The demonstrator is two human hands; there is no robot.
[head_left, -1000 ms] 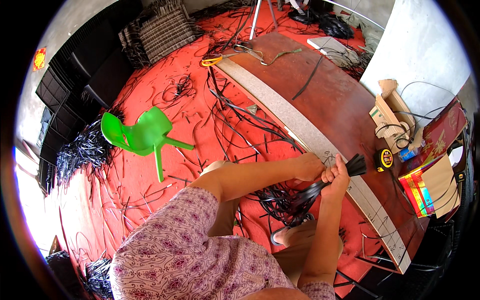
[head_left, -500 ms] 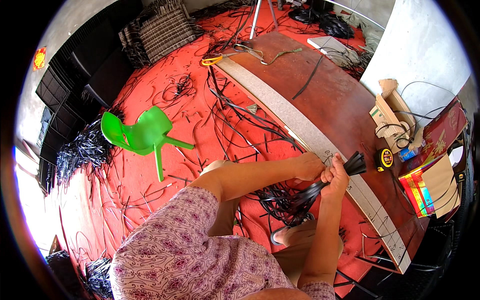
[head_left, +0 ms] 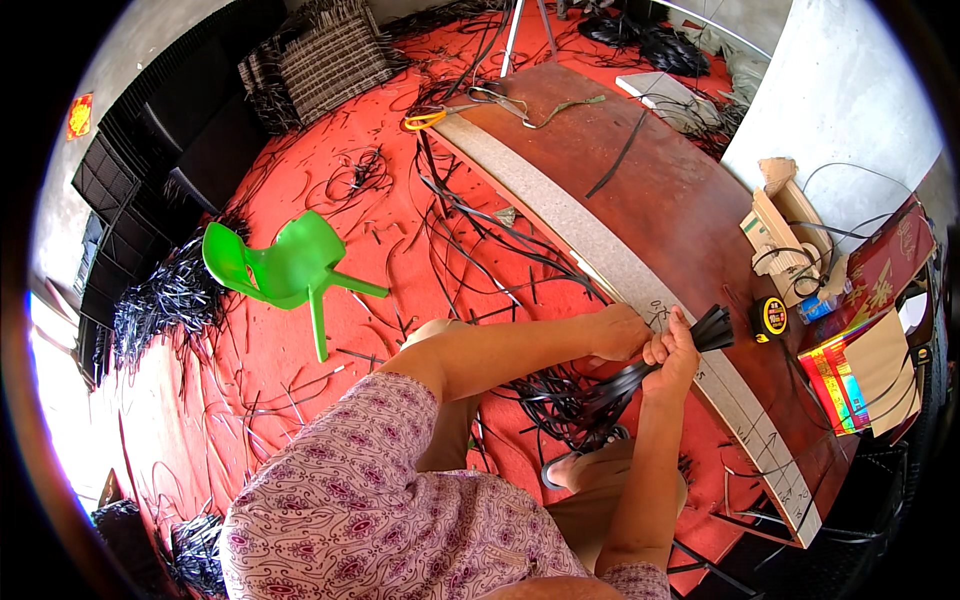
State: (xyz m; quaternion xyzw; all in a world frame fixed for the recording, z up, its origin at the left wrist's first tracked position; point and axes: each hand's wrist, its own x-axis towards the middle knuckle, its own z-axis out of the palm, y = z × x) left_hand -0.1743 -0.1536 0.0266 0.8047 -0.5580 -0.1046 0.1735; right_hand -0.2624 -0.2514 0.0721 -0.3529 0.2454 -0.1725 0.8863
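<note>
Right fingers (head_left: 656,352) still clench the black strips (head_left: 711,332); I cannot tell if left fingers (head_left: 636,330) pinch anything.

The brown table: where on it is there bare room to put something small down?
A broad bare patch of the table lies between the lone black strip and the torn cardboard. Crowded: the right side around the tape measure, and the far-left corner by the orange handle. The right hand holds a bundle of black strips over the near edge.
</note>
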